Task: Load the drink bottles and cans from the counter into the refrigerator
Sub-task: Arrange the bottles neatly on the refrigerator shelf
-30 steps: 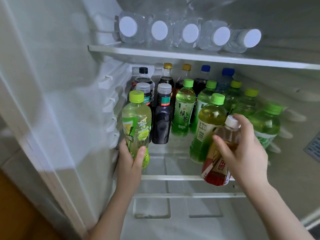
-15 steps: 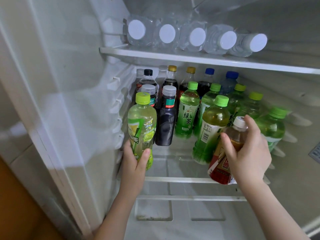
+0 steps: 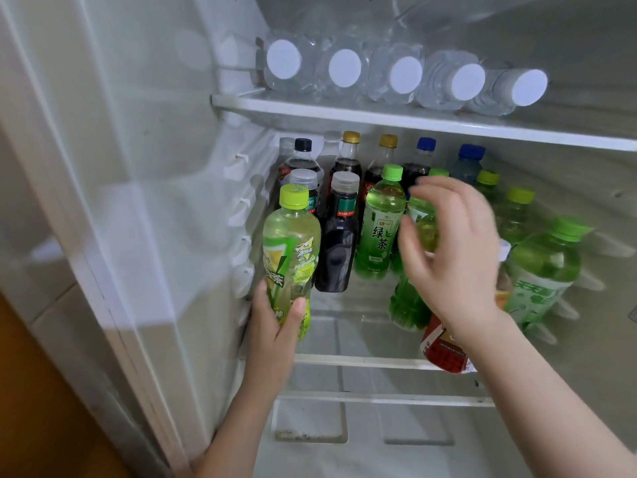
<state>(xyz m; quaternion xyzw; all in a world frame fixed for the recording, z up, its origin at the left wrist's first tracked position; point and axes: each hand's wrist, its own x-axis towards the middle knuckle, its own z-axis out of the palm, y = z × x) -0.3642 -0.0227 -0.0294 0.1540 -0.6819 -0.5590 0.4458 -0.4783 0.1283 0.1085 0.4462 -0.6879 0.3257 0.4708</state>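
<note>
Change vs. half a second earlier: the right hand (image 3: pixel 451 257) had let go of the red-label tea bottle (image 3: pixel 444 350), which it had been gripping near the neck. The hand was lifted clear, fingers loosely spread, holding nothing, motion-blurred. That bottle stood at the front right of the middle shelf (image 3: pixel 344 360), mostly hidden behind the wrist; tilt couldn't be told.

The left hand (image 3: pixel 275 322) was as before: thumb and fingers wrapped round the lower body of the lime-capped bottle (image 3: pixel 291 257). It was upright at the front left of the same shelf, just beside the refrigerator (image 3: pixel 165 160) wall. Whether its base rested on the shelf couldn't be told.

Meaning: one bottle looked placed, the other probably next to be released. After that, likely back to the worktop, which was out of view.

Counts:
- Top shelf (image 3: pixel 379 115): five water bottles (image 3: pixel 406 77) lying down, white caps outward.
- Middle shelf, front left: two grey-capped dark bottles (image 3: pixel 337 243).
- Middle shelf, back row: one black-capped bottle (image 3: pixel 302 157), two gold-capped bottles (image 3: pixel 350 157), two blue-capped bottles (image 3: pixel 467 160).
- Middle shelf, centre and right: six green tea bottles (image 3: pixel 379 229), one mostly behind the right hand.
- Cans: none seen.
</note>
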